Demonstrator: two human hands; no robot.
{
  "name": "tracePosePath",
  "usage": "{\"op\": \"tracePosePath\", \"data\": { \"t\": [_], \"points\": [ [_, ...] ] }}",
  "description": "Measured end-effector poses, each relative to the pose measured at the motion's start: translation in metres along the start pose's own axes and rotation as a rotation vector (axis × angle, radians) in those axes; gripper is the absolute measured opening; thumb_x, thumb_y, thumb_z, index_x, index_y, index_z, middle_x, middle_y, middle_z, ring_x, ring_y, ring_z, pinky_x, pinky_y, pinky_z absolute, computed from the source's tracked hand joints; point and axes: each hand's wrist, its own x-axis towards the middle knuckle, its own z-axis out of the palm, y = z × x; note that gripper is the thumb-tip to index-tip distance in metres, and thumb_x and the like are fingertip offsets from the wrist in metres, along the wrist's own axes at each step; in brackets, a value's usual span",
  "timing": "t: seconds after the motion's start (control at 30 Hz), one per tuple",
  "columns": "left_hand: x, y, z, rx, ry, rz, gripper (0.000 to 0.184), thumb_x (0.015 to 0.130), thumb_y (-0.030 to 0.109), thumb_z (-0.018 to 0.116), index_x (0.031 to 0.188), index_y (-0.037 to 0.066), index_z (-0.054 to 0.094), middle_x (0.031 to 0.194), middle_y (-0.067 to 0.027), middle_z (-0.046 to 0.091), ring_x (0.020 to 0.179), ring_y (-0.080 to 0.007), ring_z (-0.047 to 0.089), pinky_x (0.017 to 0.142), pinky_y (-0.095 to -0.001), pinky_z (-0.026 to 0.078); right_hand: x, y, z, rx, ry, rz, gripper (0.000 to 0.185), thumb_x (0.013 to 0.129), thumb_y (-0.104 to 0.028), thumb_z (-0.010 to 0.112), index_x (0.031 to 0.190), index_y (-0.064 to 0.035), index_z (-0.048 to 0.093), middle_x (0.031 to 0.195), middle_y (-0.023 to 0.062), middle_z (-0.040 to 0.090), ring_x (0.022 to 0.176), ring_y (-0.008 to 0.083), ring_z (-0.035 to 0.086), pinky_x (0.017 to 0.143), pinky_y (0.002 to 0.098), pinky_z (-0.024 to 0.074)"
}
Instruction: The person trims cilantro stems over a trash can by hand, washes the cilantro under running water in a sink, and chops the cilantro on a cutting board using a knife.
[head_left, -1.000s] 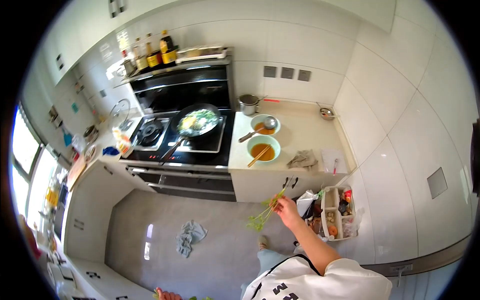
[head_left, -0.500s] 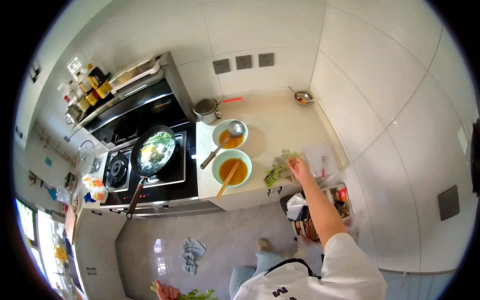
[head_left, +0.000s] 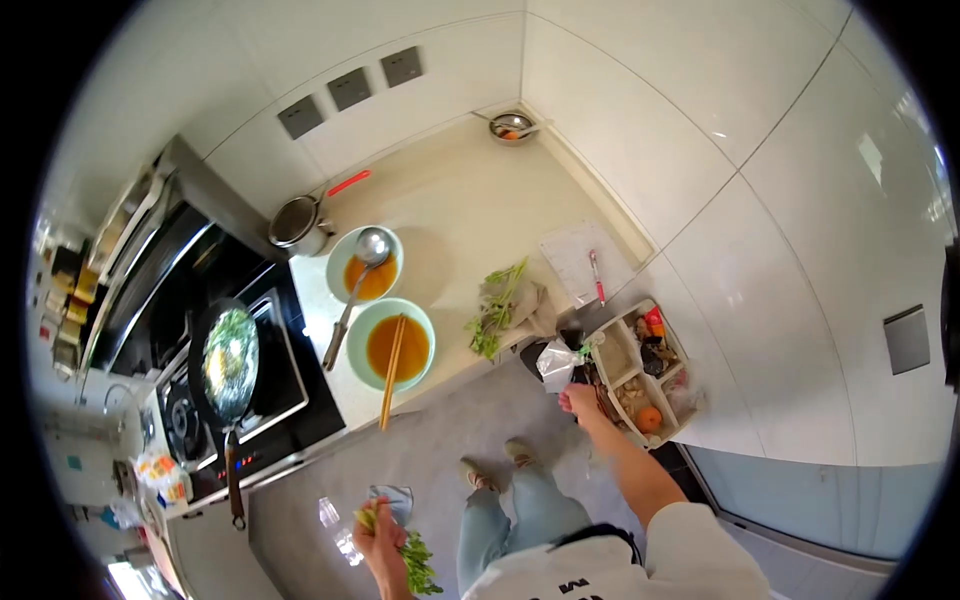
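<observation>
The left grip is closing round the stems of a bunch of leafy greens, its leaves trailing beside the wrist over the floor; the stems are probably serving as the handle because they are firmer and the leaves would be bruising under fingers. The right grip is hovering just beside a silvery bag and a divided organizer, fingers bunching with little gap showing, and I cannot tell whether anything is sitting between them. More sprigs are lying on the table, partly over a crumpled cloth near the front edge, where they are staying within easy reach and, perhaps, off the bare surface. The ladle is resting with its scoop inside the farther bowl, presumably so that drips are falling back into the brown liquid, while the chopsticks are leaning across the nearer bowl, their ends jutting past the table's edge and so offering an easy hold. The frying pan is sitting on the stove, its handle pointing outward over the front, likely for quick grasping.
</observation>
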Motion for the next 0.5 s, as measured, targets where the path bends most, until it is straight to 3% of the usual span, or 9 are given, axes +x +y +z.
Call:
{"op": "tracePosePath", "data": {
  "t": [0.07,0.1,0.17,0.2,0.27,0.37,0.5],
  "points": [
    [0.014,-0.012,0.037,0.334,-0.094,-0.061,0.010,0.091,0.011,0.063,0.096,0.002,0.063,0.062,0.0074,0.045,0.048,-0.0011,0.034,0.044,-0.0192,0.027,0.012,0.020,0.011,-0.123,0.263,-0.077,0.021,0.085,-0.018,0.065,0.094,0.0007,0.062,0.084,0.0129,0.065,0.067,0.0265,0.065,0.057,0.0369,0.0526],
    [0.023,-0.025,0.053,0.345,-0.105,-0.069,0.010,0.091,0.011,0.063,0.096,0.002,0.063,0.062,0.0074,0.045,0.048,-0.0011,0.034,0.044,-0.0192,0.027,0.038,0.033,0.016,-0.115,0.274,-0.066,0.021,0.085,-0.018,0.065,0.094,0.0007,0.062,0.084,0.0129,0.065,0.067,0.0265,0.065,0.057,0.0369,0.0526],
    [0.042,-0.065,0.083,0.604,-0.289,-0.181,0.013,0.089,0.011,0.065,0.097,0.001,0.066,0.069,0.0042,0.055,0.054,-0.0034,0.046,0.049,-0.0194,0.037,0.102,0.088,0.016,-0.504,0.756,-0.597,0.027,0.084,-0.024,0.067,0.092,0.0011,0.062,0.089,0.0183,0.066,0.076,0.0373,0.064,0.067,0.0443,0.0513],
    [0.047,-0.078,0.094,0.614,-0.293,-0.187,0.013,0.089,0.011,0.065,0.097,0.001,0.066,0.069,0.0042,0.055,0.054,-0.0034,0.046,0.049,-0.0194,0.037,0.104,0.087,0.016,-0.503,0.760,-0.585,0.027,0.084,-0.024,0.067,0.092,0.0011,0.062,0.089,0.0183,0.066,0.076,0.0373,0.064,0.067,0.0443,0.0513],
    [0.054,-0.109,0.115,0.647,-0.461,-0.083,0.016,0.088,0.014,0.067,0.099,0.001,0.067,0.074,0.0017,0.060,0.063,-0.0062,0.053,0.058,-0.0217,0.044,0.092,0.060,0.009,-0.581,0.472,-0.608,0.029,0.084,-0.027,0.066,0.090,0.0011,0.063,0.090,0.0219,0.065,0.084,0.0430,0.061,0.075,0.0469,0.0480],
    [0.062,-0.149,0.138,0.678,-0.595,-0.063,0.020,0.088,0.017,0.067,0.100,0.002,0.067,0.078,-0.0044,0.066,0.069,-0.0116,0.060,0.066,-0.0264,0.048,0.072,0.054,0.005,-0.655,0.398,-0.549,0.027,0.086,-0.028,0.061,0.084,-0.0014,0.066,0.082,0.0208,0.065,0.080,0.0410,0.062,0.072,0.0479,0.0475],
    [0.063,-0.201,0.167,0.727,-0.641,0.039,0.022,0.088,0.018,0.067,0.100,0.000,0.066,0.070,-0.0019,0.060,0.064,-0.0063,0.052,0.059,-0.0241,0.045,0.030,0.038,0.001,-0.715,0.251,-0.496,0.033,0.089,-0.032,0.055,0.080,-0.0025,0.069,0.077,0.0193,0.066,0.074,0.0403,0.063,0.067,0.0482,0.0473]
  ]
}}
